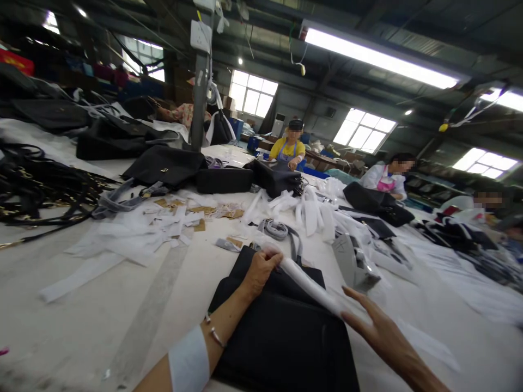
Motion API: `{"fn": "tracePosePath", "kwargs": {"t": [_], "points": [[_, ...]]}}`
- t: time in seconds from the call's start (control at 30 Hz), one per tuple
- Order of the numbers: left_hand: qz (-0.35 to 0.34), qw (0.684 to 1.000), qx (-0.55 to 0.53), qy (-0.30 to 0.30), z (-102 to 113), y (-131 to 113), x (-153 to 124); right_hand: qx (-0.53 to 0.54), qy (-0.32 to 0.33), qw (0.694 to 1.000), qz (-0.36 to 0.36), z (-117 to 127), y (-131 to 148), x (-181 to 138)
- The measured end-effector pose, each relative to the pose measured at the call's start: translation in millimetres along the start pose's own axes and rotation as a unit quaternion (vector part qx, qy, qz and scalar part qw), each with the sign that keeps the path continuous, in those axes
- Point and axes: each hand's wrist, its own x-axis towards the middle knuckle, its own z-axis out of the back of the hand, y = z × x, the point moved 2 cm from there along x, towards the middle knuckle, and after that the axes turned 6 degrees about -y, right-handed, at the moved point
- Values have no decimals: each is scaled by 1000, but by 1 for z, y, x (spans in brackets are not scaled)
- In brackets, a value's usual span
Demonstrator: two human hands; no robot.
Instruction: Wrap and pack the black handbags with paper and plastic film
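A black bag (281, 337) lies flat on the white table (81, 321) right in front of me. My left hand (260, 270) is closed on one end of a white paper strip (312, 287) above the bag's far edge. The strip runs down to the right, where my right hand (378, 326) touches its other end with fingers spread and stretched out. A white band sits on my left forearm, and a thin bracelet on the wrist.
More black bags (224, 179), white wrapping strips (310, 209), cardboard tags (204, 209) and a heap of black straps (36, 188) cover the table. A grey strap (278, 228) lies beyond my bag. Three people work at the far side. A pillar (200, 92) stands mid-table.
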Motion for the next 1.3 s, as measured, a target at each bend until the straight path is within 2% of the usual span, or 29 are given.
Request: {"fn": "tracePosePath", "kwargs": {"t": [0.07,0.17,0.23,0.3,0.4,0.53,0.77,0.97,1.13,1.23,1.3], "points": [[-10,998,46,31,-3,-4,-4,-10,-44,997,68,-12,50,15],[-24,994,90,59,-5,-7,-6,21,-22,997,75,-38,111,36],[-33,992,106,53,-3,-7,-5,42,-1,998,48,-55,134,46],[-43,993,106,29,1,-5,-2,56,-7,998,25,-71,145,51],[-44,998,30,-39,9,-1,5,54,-54,997,18,-93,146,48],[-25,983,-110,-146,24,-3,16,35,-77,993,77,-114,142,40],[-37,945,-204,-254,66,-31,34,9,-82,988,131,-125,136,37],[-29,919,-219,-325,112,-56,34,-18,-108,980,166,-131,135,36],[2,914,-178,-365,147,-75,25,-22,-118,976,183,-132,136,35],[17,919,-140,-369,162,-90,11,-19,-106,975,192,-132,138,37],[22,922,-117,-369,165,-102,1,-19,-94,977,191,-130,142,39]]}}
